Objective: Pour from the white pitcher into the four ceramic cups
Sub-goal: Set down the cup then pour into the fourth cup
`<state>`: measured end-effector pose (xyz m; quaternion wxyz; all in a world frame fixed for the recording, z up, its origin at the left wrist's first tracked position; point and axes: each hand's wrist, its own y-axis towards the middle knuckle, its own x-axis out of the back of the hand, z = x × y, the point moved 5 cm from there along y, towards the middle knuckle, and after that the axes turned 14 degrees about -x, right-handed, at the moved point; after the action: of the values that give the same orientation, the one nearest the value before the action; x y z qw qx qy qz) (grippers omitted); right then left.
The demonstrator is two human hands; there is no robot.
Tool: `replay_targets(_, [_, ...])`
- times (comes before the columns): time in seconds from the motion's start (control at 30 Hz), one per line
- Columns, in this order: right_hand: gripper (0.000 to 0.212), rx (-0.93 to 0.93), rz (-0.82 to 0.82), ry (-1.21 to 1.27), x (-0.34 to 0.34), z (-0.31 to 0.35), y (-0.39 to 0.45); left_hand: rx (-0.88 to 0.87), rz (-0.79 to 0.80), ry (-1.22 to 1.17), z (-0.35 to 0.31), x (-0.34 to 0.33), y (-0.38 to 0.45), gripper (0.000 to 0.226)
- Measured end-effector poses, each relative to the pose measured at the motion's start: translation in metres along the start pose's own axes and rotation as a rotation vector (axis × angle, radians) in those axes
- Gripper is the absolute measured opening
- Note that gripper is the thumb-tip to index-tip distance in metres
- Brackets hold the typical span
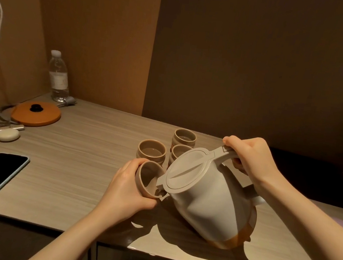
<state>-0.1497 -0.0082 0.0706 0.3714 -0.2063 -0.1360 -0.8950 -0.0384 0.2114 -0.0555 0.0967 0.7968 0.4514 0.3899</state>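
White pitcher [207,201] tips hard toward nine o'clock, right hand [249,158] gripping its handle, spout over the tilted cup [149,179] clasped in the left hand [128,191].

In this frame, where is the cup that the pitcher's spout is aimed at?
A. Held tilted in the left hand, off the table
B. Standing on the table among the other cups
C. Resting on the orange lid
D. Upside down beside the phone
A: the left hand grips the cup tilted against the spout of the white pitcher, while three other cups stand behind.
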Motion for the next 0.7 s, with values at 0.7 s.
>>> replay_targets(0.7, [0.045,0.014,0.010,-0.029,-0.0022,0.0018,0.0006,0.005,0.004,-0.033,0.0034,-0.0012,-0.0009,0.084])
